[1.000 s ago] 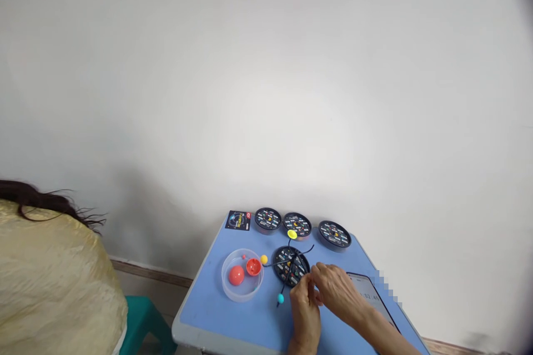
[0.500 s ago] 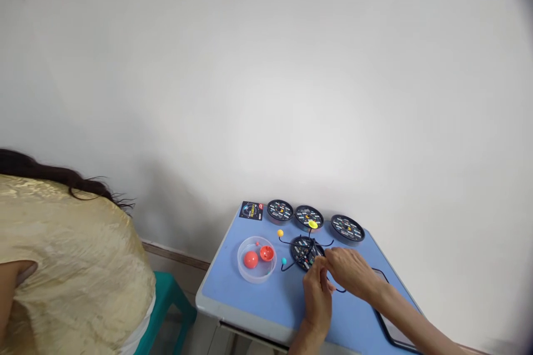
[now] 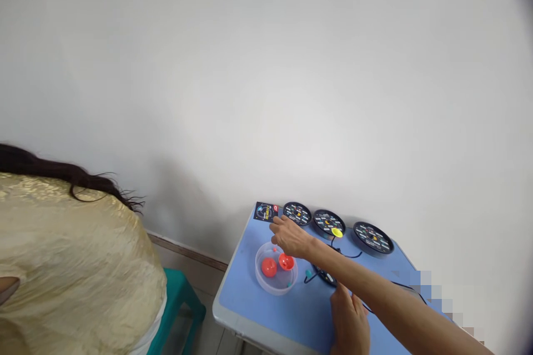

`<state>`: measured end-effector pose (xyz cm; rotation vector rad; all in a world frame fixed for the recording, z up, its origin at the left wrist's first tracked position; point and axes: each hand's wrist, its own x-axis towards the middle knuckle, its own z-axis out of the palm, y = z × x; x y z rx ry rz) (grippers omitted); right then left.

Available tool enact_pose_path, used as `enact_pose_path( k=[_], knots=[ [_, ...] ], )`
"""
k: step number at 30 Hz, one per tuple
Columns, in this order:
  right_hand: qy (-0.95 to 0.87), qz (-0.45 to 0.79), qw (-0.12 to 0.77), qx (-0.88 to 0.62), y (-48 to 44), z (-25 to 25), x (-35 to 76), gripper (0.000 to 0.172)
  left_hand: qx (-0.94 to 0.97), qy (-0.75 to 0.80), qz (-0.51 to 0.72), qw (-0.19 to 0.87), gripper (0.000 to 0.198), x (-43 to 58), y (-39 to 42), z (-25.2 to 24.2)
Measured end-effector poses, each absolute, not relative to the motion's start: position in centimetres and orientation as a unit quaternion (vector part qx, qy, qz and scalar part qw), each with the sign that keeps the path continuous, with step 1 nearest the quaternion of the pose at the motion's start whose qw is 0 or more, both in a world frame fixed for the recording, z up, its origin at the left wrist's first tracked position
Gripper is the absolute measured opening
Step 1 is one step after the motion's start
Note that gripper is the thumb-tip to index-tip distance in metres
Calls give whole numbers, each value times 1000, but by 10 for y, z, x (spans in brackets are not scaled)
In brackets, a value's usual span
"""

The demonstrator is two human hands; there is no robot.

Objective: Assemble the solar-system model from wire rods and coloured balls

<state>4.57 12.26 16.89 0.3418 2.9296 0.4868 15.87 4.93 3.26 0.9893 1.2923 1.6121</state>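
Note:
My right hand (image 3: 287,236) reaches across to the far rim of a clear plastic bowl (image 3: 266,290). Its fingers are bent and slightly apart, with nothing visible in them. In the bowl lie an orange-red ball (image 3: 268,267), an open orange-red half-sphere (image 3: 286,261) and small bits. My left hand (image 3: 350,319) is closed at the near side of a solar system model (image 3: 327,277), which has curved black arms; my right forearm covers its fingertips and much of the model. A yellow cup-shaped piece (image 3: 337,232) tops the model, and a teal ball (image 3: 308,274) sits at one arm's end.
Three round black printed trays (image 3: 373,237) stand along the back of the blue table (image 3: 250,310). A dark printed card (image 3: 265,212) lies at the far left corner. A person in a gold top (image 3: 79,266) sits at left on a teal stool (image 3: 179,299).
My right hand has left my left hand and moved left to the bowl. My left hand stays by the model. The view has shifted slightly, so the table appears further right.

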Motion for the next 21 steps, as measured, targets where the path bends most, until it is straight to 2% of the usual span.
enact_pose_path(
  k=[5,9,21],
  knots=[
    [975,189,117,0,145,148,31,13,384,547,627,400,37,161,44,32],
    [968,212,123,-57,149,138,28,18,384,554,618,404,42,165,43,29],
    [961,241,90,-101,147,123,24,31,404,592,586,379,49,167,32,30]
  ],
)
